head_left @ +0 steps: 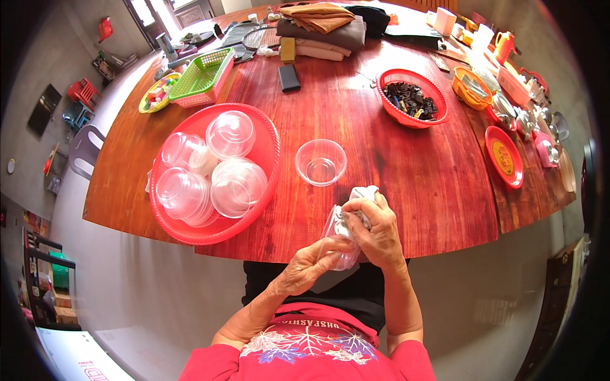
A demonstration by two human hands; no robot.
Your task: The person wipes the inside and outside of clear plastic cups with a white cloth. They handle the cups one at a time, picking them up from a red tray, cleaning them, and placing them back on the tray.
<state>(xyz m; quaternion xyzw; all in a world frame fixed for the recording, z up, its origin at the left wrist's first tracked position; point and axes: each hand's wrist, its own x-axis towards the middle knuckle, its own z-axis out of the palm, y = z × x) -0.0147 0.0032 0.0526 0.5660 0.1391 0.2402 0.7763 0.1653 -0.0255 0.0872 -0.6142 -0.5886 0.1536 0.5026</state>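
At the table's near edge, my left hand (306,265) is closed on a clear plastic bowl (347,260), which is tilted and partly hidden by my fingers. My right hand (376,233) grips a white cloth (364,192) and presses it against the bowl. Just beyond, another clear plastic bowl (321,159) stands upright by itself on the wood. To the left, a large red plastic basket (272,171) carries several stacks of similar clear bowls (236,187).
On the reddish wooden table (432,190), a red basket of dark wrapped pieces (413,101) stands right of centre. A green basket (202,75), a dark wallet-like block (288,78) and folded cloths (321,28) lie farther back. Dishes and a red tray (504,157) line the right side.
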